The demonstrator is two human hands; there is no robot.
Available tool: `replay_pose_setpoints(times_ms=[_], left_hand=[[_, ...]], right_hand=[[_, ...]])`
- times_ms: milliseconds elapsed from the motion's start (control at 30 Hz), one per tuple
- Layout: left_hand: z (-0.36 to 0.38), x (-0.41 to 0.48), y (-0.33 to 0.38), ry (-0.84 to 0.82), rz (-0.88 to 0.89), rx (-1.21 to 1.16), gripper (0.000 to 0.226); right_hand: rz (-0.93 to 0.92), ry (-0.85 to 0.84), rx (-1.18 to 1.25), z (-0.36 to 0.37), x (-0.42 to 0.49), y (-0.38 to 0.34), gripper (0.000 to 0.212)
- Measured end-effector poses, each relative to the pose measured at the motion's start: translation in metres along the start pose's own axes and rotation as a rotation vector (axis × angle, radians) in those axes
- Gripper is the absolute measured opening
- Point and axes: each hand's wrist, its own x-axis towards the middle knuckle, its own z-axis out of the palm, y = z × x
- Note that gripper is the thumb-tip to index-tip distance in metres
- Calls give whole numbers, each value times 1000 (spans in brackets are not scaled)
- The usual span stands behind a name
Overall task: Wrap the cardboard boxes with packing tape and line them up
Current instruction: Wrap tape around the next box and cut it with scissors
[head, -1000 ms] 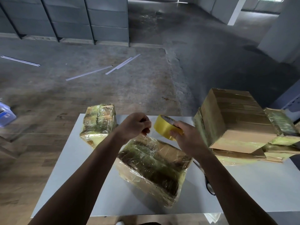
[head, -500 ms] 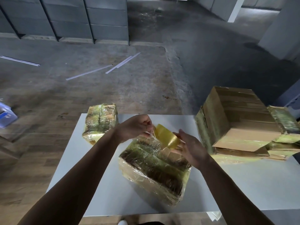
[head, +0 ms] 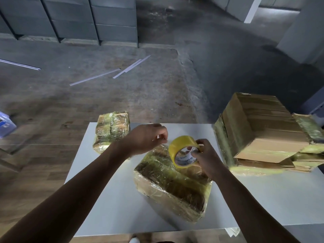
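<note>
A tape-wrapped cardboard box (head: 171,186) lies at the middle of the white table (head: 108,199). Just above its far end, my right hand (head: 205,158) grips a yellow roll of packing tape (head: 182,149), fingers hooked through its core. My left hand (head: 147,139) hovers beside the roll with fingers curled, pinching at the tape's loose end near the roll's edge; the strip itself is too thin to make out. A smaller wrapped box (head: 112,130) stands at the table's far left corner.
A stack of large cardboard boxes (head: 259,132), partly taped, fills the table's right side. A blue plastic bin (head: 5,125) sits on the floor at left. White strips (head: 122,71) lie on the concrete floor beyond the table.
The roll has turned in my right hand so its open core now faces me, and it has risen slightly off the box. My left hand stays beside it.
</note>
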Motion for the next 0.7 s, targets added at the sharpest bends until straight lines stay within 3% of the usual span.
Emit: replay_pose_setpoints(times_ms=[100, 300, 367, 500, 700], left_hand=[[10, -9, -4, 82, -40, 24, 24], [19, -17, -8, 4, -170, -475, 15], [17, -19, -8, 39, -102, -437, 15], [8, -20, -9, 111, 276, -27, 21], [5, -13, -10, 3, 233, -146, 20]], right_hand=[[-58, 117, -31, 7, 1, -1, 31], [-75, 192, -71, 12, 4, 0, 33], [-76, 195, -74, 13, 3, 0, 34], [-59, 186, -51, 14, 4, 1, 34], [68, 93, 92, 10, 6, 1, 30]])
